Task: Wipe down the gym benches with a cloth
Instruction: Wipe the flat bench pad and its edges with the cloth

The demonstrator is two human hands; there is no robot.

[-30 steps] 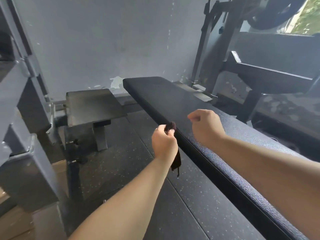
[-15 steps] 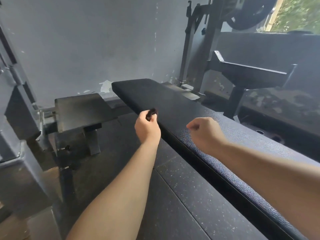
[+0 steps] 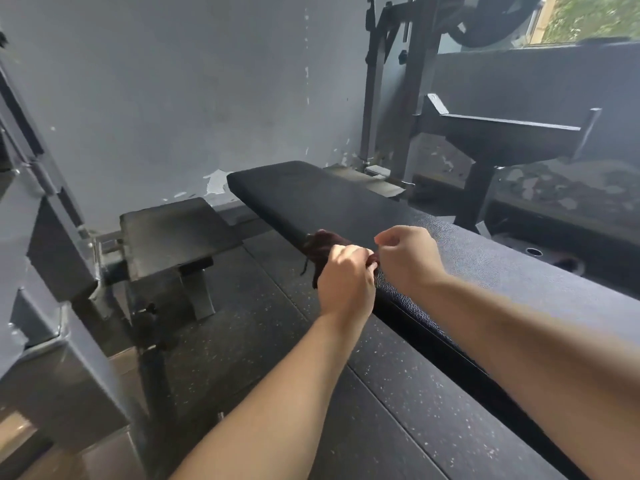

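Head view, and the left hand [image 3: 346,282] had the cloth [image 3: 323,249] bunched tight in curled fingers, right at the left edge of the bench [image 3: 346,202]! The cloth lay half on the top and half over the side, with loose threads dangling toward the floor [image 3: 398,410].

The right hand [image 3: 410,261] hovered over the top, just beside the left, its fingers curled in. Whether they pinched a corner of the cloth or nothing at all, I could not tell, because the left hand hid that spot. My read was that the hands had met to spread or regrip the cloth before a stroke. Starting at the side edge made sense, since a wipe could run straight across from there.

There was plenty of room. The top ran long both ways from the hands, out to the rounded far end near the wall [image 3: 173,98] and back under the right forearm. On the left, a strip of floor lay between the bench and a small seat [image 3: 173,230], well apart, so the left elbow had space. A rack [image 3: 381,98] stood near the far right corner, and a long sweep would likely need to stop short of it. Those threads could catch under the edge.
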